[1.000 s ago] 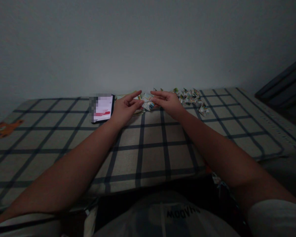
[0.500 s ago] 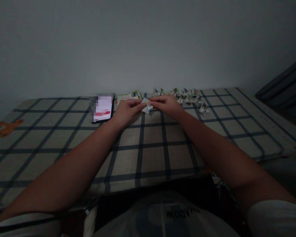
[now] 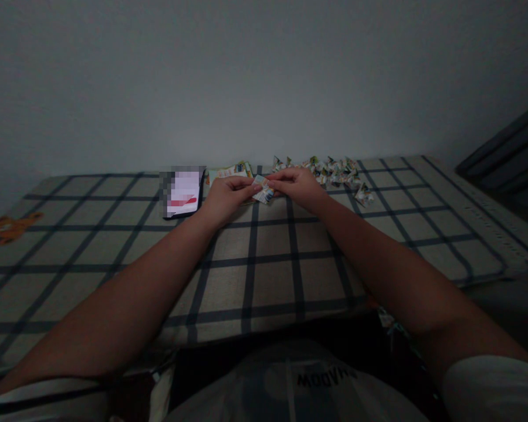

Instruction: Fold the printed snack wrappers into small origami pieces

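Observation:
Between my hands, above the checked tablecloth, is a small folded piece of printed paper (image 3: 263,191), whitish with coloured patches. My left hand (image 3: 229,196) pinches its left side between thumb and fingers. On the right side, the fingertips of my right hand (image 3: 297,186) are closed on the same paper. Behind my left hand lies a stack of printed paper sheets (image 3: 229,171), partly covered by that hand. Several similar folded paper pieces (image 3: 334,172) sit in a cluster beyond my right hand, and one folded piece (image 3: 364,195) rests apart from them, nearer to me.
A phone or tablet (image 3: 185,192) with a lit, partly blurred screen stands left of my left hand. The checked tablecloth (image 3: 273,275) covers the table, which meets a plain wall (image 3: 264,82). An orange figure (image 3: 11,227) shows at the far left.
The folded paper is turned slightly between my fingertips, and its face looks flatter now. Both hands stay almost where they were.

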`<state>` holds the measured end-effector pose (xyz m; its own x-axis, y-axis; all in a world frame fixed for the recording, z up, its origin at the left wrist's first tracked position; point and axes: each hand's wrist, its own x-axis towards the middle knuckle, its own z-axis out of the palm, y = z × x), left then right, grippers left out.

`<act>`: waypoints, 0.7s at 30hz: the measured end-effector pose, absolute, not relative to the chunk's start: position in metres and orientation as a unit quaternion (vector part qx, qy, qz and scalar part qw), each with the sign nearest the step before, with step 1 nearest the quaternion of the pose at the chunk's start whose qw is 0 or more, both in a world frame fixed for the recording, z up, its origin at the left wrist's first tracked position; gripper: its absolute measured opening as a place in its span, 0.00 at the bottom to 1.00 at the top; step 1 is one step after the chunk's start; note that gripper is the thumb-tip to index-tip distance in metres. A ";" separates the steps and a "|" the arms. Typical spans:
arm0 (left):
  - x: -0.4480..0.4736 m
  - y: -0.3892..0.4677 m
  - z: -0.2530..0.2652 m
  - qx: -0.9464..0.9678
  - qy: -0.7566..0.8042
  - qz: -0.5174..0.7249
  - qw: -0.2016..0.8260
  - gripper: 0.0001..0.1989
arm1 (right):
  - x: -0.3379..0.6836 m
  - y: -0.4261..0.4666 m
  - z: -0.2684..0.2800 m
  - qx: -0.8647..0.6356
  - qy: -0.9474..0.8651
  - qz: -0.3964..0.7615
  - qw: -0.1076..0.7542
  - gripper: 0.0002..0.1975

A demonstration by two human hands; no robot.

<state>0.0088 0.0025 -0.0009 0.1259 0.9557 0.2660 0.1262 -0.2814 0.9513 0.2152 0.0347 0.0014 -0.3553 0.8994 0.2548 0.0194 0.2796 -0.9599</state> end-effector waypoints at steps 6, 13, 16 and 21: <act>0.009 0.002 0.000 0.623 0.426 0.499 0.425 0.17 | 0.213 0.032 0.003 -0.346 -0.656 0.508 0.438 0.13; 0.010 0.005 -0.006 0.626 0.432 0.493 0.423 0.17 | 0.214 0.030 0.005 -0.367 -0.694 0.449 0.427 0.08; 0.010 0.005 -0.006 0.641 0.436 0.480 0.412 0.17 | 0.214 0.028 0.005 -0.362 -0.715 0.430 0.415 0.07; 0.008 0.004 -0.002 0.672 0.439 0.473 0.362 0.18 | 0.213 0.027 0.004 -0.341 -0.719 0.445 0.410 0.10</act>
